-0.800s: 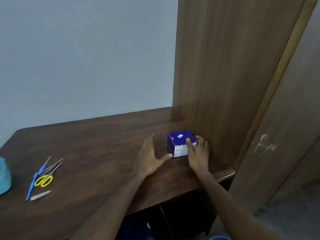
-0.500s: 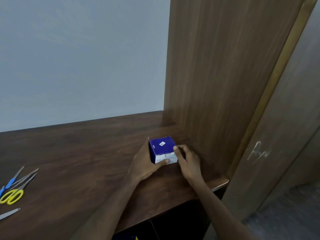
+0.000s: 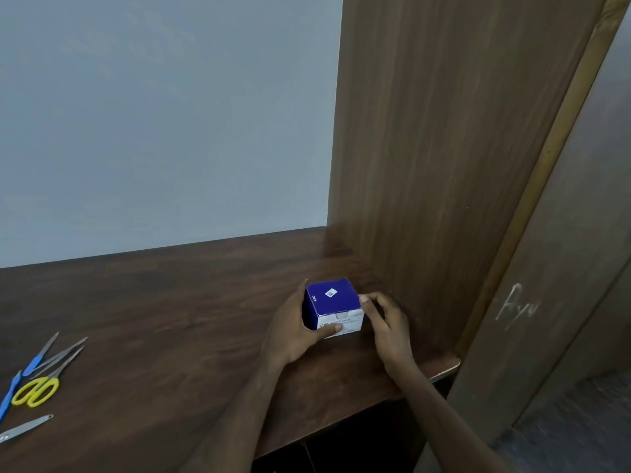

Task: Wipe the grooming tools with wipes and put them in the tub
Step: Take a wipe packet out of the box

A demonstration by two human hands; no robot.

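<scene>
A small blue and white box of wipes (image 3: 333, 299) stands on the dark wooden table (image 3: 164, 312) near its right end. My left hand (image 3: 293, 331) grips the box from the left, thumb across its white front. My right hand (image 3: 387, 320) holds its right side with curled fingers. Far left on the table lie the grooming tools: yellow-handled scissors (image 3: 41, 385), two blue-handled tools (image 3: 32, 365), and a flat metal nail file (image 3: 25, 428). The tub is out of view.
A tall wooden panel (image 3: 444, 165) rises right behind the box at the table's right end. A wooden door (image 3: 563, 302) with scratch marks stands further right. A grey wall (image 3: 164, 124) backs the table. The table's front edge runs below my forearms.
My left hand closed in from the left and now grips the box, which it only approached before. The view swung right and back, so the teal tub left the frame.
</scene>
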